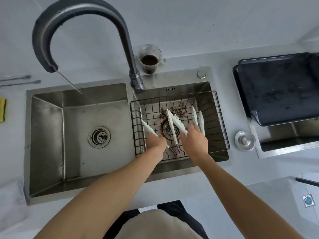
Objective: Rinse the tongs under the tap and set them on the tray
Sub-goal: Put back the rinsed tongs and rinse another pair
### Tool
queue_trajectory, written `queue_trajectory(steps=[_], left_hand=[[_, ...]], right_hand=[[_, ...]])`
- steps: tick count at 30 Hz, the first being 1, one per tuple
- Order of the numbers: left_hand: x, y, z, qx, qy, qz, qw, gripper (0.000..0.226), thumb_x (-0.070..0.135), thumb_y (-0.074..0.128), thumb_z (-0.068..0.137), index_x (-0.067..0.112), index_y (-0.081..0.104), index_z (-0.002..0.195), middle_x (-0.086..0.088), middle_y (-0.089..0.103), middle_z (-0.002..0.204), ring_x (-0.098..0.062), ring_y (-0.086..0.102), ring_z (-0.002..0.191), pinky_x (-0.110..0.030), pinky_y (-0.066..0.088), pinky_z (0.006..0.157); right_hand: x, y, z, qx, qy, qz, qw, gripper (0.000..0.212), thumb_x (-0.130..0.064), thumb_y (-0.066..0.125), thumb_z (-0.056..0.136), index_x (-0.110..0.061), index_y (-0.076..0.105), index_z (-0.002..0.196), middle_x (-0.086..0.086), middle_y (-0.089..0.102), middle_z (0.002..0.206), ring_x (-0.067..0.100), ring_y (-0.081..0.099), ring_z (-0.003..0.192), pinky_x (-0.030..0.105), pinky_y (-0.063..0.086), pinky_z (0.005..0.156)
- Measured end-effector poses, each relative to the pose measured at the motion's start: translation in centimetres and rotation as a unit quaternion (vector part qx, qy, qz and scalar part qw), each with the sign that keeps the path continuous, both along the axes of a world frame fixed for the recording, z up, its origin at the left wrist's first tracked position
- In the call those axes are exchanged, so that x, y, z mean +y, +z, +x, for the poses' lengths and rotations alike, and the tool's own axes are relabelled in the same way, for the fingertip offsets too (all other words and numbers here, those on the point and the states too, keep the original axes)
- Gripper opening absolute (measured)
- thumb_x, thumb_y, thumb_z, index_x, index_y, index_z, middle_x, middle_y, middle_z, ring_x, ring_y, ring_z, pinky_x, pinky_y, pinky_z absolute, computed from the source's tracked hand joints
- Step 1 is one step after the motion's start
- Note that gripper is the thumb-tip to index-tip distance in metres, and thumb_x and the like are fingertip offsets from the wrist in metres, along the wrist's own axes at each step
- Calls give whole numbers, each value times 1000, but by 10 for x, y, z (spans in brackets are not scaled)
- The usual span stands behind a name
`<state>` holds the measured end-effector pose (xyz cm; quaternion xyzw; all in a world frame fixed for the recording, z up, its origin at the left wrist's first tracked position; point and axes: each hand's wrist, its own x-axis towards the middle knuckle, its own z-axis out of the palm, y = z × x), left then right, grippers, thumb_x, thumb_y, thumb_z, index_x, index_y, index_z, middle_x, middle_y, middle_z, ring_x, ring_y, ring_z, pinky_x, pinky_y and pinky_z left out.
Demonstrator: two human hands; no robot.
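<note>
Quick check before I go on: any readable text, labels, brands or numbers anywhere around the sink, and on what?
None can be read.
Cup behind the tap: no label shows.
Small dark marks on the sink's back wall: these look like slots, not letters.
Tray, white tongs, wire basket and yellow sponge: no print shows.

The dark rectangular plastic tray (279, 90) at three o'clock and the yellow sponge (2, 109) at nine o'clock run off-frame, while the left hand (156, 141) hides what is probably a white tong handle.
</note>
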<state>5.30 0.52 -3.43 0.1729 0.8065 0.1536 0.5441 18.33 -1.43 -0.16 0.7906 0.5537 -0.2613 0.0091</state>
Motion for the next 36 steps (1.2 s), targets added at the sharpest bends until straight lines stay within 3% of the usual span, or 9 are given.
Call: queue_trajectory(steps=[6,10,14,16,20,22,25,30,36], left_hand=[[-1,-11,-2,10,-12,-10,1000,26,16,60,100,-3,59,119,-22,74,107,-35,75,83,-50,66,73],[1,5,-5,11,-47,-7,999,35,21,61,99,0,56,126,-20,71,112,-20,66,67,-27,52,48],[7,22,-2,61,-102,43,992,54,29,65,92,3,50,136,-17,55,133,-32,63,106,-38,58,73],[11,33,-3,40,-119,82,989,49,30,65,95,3,53,134,-12,52,130,-29,60,109,-28,49,65],[20,52,-12,-95,-100,110,984,22,30,62,101,19,58,82,-4,54,84,-21,52,78,-29,44,67],[26,66,-22,-167,-71,85,980,12,32,63,101,21,65,105,-6,66,105,-26,68,94,-36,58,86],[32,78,-44,-222,-4,56,973,43,30,54,107,2,57,139,-18,68,129,-35,72,108,-42,59,95],[30,91,-101,-270,64,80,957,37,24,42,111,0,60,133,-14,74,99,-29,74,89,-46,60,95],[30,97,-172,-244,101,140,954,17,10,51,107,2,65,111,-19,76,96,-30,79,79,-41,65,74]], right_hand=[[2,-2,12,-93,71,-68,991,22,-28,53,105,-10,59,116,9,57,120,25,55,71,35,42,62],[5,3,8,-104,91,-56,989,10,-15,49,103,-11,57,100,7,65,101,27,63,74,34,46,62],[1,16,8,-89,74,-14,993,14,-17,48,103,-11,59,99,4,62,88,25,62,68,33,45,59],[-1,28,6,-78,63,26,995,16,-22,49,103,-13,57,92,1,60,81,22,59,62,32,44,57],[-2,59,-7,74,10,88,993,23,-29,56,102,-17,60,82,-6,63,71,17,59,57,34,49,55],[0,76,-20,209,-22,94,973,18,-28,62,102,-16,67,90,-2,68,72,18,60,56,39,51,53],[7,95,-43,374,-70,81,921,14,-20,64,102,-11,72,95,4,68,71,12,52,54,35,44,51],[14,112,-85,519,-127,14,845,20,-14,60,105,-4,76,100,9,61,70,13,47,55,25,41,53],[17,114,-143,515,-151,-19,844,21,-12,55,107,-6,74,100,6,62,67,8,53,48,18,41,44]])
